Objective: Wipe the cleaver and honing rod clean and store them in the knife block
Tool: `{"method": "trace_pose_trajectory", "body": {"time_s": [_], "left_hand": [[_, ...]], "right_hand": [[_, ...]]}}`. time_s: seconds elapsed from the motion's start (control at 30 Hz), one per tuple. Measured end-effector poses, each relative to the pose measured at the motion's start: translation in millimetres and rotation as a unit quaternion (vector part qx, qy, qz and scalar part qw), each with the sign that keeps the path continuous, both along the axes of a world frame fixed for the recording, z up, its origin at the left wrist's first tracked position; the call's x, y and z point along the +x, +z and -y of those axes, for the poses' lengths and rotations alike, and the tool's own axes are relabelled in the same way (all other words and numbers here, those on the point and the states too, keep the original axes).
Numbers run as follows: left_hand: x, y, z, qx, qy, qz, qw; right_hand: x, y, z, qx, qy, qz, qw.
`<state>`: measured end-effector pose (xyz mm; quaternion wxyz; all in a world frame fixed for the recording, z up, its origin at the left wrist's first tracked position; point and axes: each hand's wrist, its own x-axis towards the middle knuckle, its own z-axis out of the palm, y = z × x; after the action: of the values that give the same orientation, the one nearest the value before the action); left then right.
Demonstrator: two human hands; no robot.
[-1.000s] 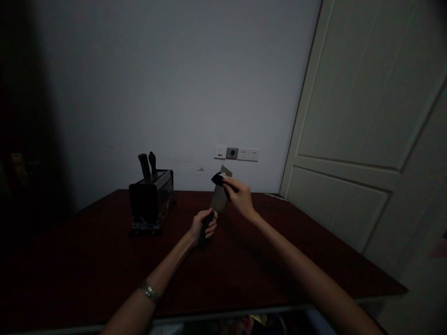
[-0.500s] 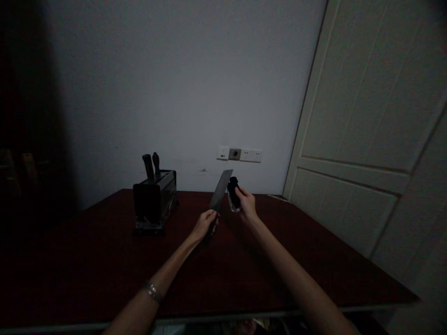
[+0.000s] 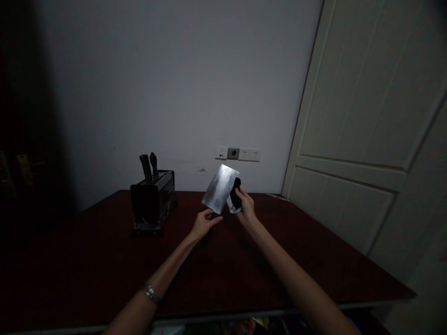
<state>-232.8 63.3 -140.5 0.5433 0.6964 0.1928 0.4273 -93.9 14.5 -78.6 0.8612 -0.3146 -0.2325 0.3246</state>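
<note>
A cleaver (image 3: 220,190) with a wide, shiny blade is held up over the table by my left hand (image 3: 203,224), which is closed around its dark handle. The blade's broad face is turned toward me and catches the light. Just right of it, my right hand (image 3: 246,204) grips a small black object (image 3: 236,194) with a whitish or clear lower part; its kind cannot be made out. That object is close to the blade's right edge, and I cannot tell whether they touch. A knife block (image 3: 152,201) stands to the left with two dark handles sticking up from it.
The dark red table (image 3: 223,274) reaches back to the grey wall. Wall sockets (image 3: 237,153) sit low on that wall behind my hands. A pale panelled door (image 3: 349,139) borders the right side. Assorted items show below the table's front edge.
The cleaver has been turned in my left hand, from nearly edge-on to its broad face showing. My right hand stays almost in place with the black object.
</note>
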Motion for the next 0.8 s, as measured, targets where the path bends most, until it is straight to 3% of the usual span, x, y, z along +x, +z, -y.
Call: {"method": "trace_pose_trajectory", "body": {"time_s": [0.17,0.33,0.47,0.53,0.63,0.8], "left_hand": [[3.0,-3.8,3.5,-0.054,-0.026,-0.033,0.998],[8.5,-10.8,7.3,-0.054,-0.028,-0.079,0.995],[11.7,-15.1,9.0,-0.072,-0.008,-0.045,0.996],[11.2,-15.5,11.2,-0.092,-0.017,-0.029,0.995],[8.5,-14.2,16.2,-0.121,-0.055,-0.011,0.991],[6.8,-12.2,23.0,-0.145,-0.093,0.015,0.985]], "right_hand": [[1.8,-5.4,0.8,0.003,-0.007,-0.014,1.0],[1.2,-8.7,-2.8,-0.001,-0.006,0.035,0.999],[3.9,1.6,-6.7,-0.022,-0.097,0.16,0.982],[5.4,12.2,-7.5,-0.018,-0.181,0.245,0.952],[4.8,30.8,-6.4,0.007,-0.281,0.367,0.887],[-1.0,53.0,-5.1,0.09,-0.352,0.526,0.769]]}}
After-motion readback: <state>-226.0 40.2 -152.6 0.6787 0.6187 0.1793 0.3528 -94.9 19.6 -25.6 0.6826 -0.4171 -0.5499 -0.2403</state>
